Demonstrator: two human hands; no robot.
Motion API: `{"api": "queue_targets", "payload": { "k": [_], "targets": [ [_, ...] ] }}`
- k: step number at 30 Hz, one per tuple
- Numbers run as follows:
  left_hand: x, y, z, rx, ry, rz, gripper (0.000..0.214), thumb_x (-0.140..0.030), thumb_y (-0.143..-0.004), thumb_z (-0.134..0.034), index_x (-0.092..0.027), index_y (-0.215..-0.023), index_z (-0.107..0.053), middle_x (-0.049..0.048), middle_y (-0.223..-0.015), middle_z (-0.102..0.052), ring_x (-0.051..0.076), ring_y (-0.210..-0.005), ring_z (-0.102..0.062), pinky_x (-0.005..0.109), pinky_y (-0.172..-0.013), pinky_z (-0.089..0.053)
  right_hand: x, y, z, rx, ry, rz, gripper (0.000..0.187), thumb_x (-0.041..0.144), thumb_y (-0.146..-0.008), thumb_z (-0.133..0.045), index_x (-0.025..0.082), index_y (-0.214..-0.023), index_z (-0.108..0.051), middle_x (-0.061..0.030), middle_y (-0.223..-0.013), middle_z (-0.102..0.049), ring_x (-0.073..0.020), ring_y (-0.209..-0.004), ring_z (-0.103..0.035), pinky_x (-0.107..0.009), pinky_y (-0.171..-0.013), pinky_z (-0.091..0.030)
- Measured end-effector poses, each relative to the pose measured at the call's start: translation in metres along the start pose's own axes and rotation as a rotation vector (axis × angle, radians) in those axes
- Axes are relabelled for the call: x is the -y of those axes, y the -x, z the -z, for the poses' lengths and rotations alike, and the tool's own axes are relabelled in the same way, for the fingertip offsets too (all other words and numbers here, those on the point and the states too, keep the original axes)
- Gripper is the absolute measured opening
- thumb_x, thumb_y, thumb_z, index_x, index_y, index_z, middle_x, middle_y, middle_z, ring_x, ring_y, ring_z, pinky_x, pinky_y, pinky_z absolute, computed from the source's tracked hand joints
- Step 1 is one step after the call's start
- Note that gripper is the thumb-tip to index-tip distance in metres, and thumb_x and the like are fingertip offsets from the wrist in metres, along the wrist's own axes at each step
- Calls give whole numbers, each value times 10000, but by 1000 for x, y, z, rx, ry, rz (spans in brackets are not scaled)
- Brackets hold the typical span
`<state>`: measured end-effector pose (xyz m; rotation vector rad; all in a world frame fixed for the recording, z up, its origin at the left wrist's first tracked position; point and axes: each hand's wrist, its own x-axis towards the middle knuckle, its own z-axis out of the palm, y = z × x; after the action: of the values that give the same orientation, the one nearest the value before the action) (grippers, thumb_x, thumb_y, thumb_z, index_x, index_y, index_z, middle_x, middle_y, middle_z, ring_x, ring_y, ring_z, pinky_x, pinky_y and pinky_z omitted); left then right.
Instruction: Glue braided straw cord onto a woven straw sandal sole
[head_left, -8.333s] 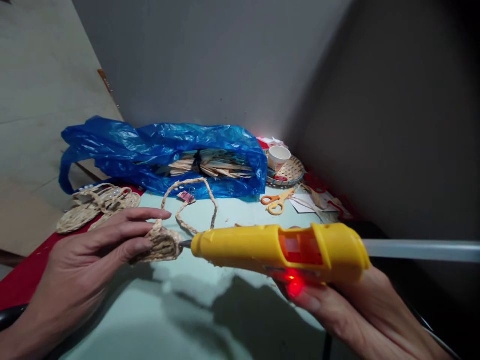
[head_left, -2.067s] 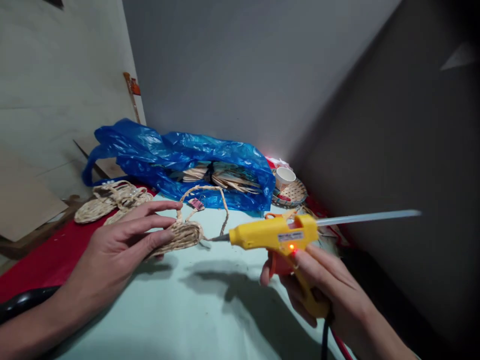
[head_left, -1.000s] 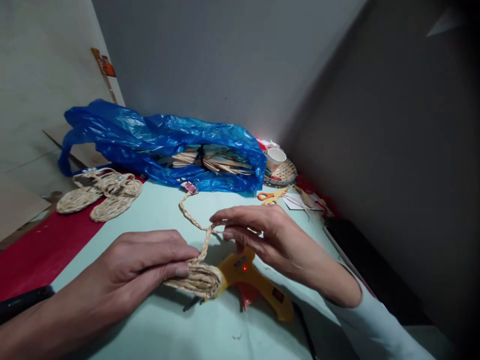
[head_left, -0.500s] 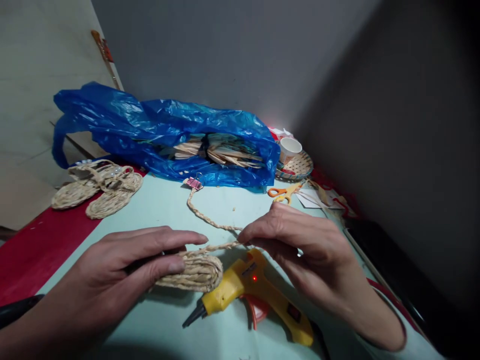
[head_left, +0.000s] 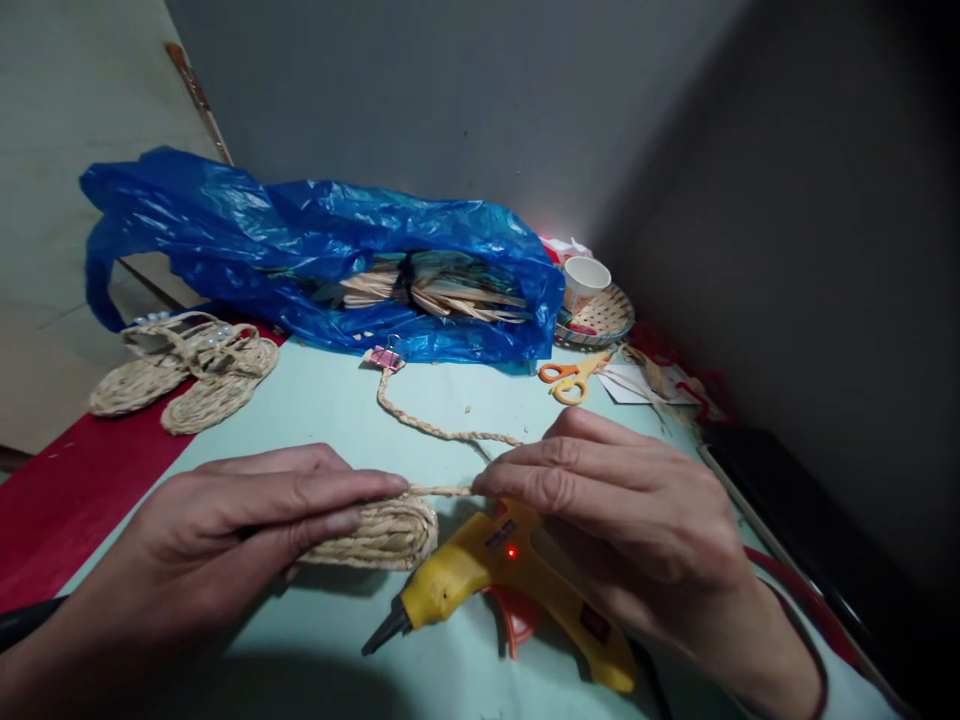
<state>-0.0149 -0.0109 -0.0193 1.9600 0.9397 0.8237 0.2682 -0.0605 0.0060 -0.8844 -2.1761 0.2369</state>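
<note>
My left hand (head_left: pixel 277 520) is closed on a coiled straw sole (head_left: pixel 382 535), thumb on its face and fingers along its upper edge. From that edge a braided straw cord (head_left: pixel 442 491) runs across to my right hand (head_left: pixel 622 530), whose thumb and fingers pinch it. Beyond the right hand the cord continues over the table and bends back to a pink binder clip (head_left: pixel 386 357) at its end. A yellow glue gun (head_left: pixel 457 570) with a lit red light lies just below both hands, its black nozzle pointing left. The right hand partly covers its body.
A blue plastic bag (head_left: pixel 225 210) holding straw bundles lies at the back. Left of it sits a pair of woven straw sandals (head_left: pixel 217 385). Orange-handled scissors (head_left: pixel 574 378), a paper cup (head_left: pixel 585 280) and a woven basket (head_left: pixel 615 315) are back right. A black flat object (head_left: pixel 780 530) lies at right.
My left fingers have come down onto the cord at the sole's edge. The right hand has turned slightly, its fingers closer together on the cord. The view has shifted a little.
</note>
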Motion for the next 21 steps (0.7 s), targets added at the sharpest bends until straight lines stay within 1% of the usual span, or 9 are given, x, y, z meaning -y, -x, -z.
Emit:
{"api": "queue_targets", "payload": {
  "k": [4, 6, 10, 13, 14, 16, 19, 21],
  "targets": [
    [-2, -1, 0, -8, -9, 40, 297, -276, -894, -742, -489, -1071, -850, -85, -927, -844, 107, -848, -786, 94, -780, -567, 0, 0, -1, 1, 30, 44, 182, 128, -1021, -580, 109, -1128, -726, -85, -1013, -809, -189, -764, -592, -361, -651, -455],
    [-3, -1, 0, -19, -24, 49, 286, -297, -886, -750, -509, -1050, -849, -106, -914, -843, 91, -833, -783, 73, -783, -553, 1, 0, -1, 13, 50, 42, 204, 158, -1049, -560, 82, -1114, -738, -87, -992, -801, -181, -747, -566, -360, -645, -443],
    [-5, -1, 0, -105, -67, 118, 175, -426, -844, -794, -544, -961, -850, -129, -922, -849, 98, -851, -783, 80, -803, -566, 5, 0, -4, 11, 88, 59, 324, 229, -1109, -484, 58, -1070, -757, -101, -947, -794, -186, -730, -562, -373, -641, -437],
    [-6, -1, -1, -165, -88, 169, 102, -558, -798, -816, -548, -893, -850, -130, -935, -856, 128, -856, -791, 123, -790, -604, 5, -1, -7, -6, 112, 58, 311, 208, -1105, -497, 50, -1060, -762, -105, -935, -797, -189, -727, -574, -375, -635, -442],
    [-5, -1, -1, -175, -99, 184, 122, -604, -784, -813, -537, -878, -853, -124, -942, -860, 144, -867, -795, 146, -801, -618, 5, -1, -9, -2, 120, 53, 298, 196, -1099, -507, 50, -1060, -764, -103, -933, -799, -188, -723, -574, -373, -631, -444],
    [-4, 0, -1, -197, -142, 229, 222, -685, -769, -790, -504, -874, -864, -106, -969, -870, 185, -943, -803, 208, -900, -632, 5, -2, -11, 0, 135, 45, 292, 189, -1095, -513, 53, -1064, -769, -98, -933, -804, -186, -714, -571, -370, -620, -446],
    [-2, 2, -1, -241, -218, 319, 359, -750, -750, -767, -464, -941, -872, -88, -1050, -876, 240, -1105, -789, 302, -1079, -575, 7, -1, -12, -20, 154, 46, 275, 194, -1089, -532, 56, -1074, -768, -96, -938, -811, -186, -709, -574, -367, -609, -454],
    [-2, 2, -1, -257, -245, 341, 406, -769, -742, -762, -446, -960, -875, -79, -1069, -876, 254, -1145, -782, 316, -1104, -558, 10, 0, -11, -19, 170, 44, 228, 179, -1066, -572, 58, -1077, -765, -95, -939, -815, -188, -710, -585, -366, -607, -465]
  ]
}}
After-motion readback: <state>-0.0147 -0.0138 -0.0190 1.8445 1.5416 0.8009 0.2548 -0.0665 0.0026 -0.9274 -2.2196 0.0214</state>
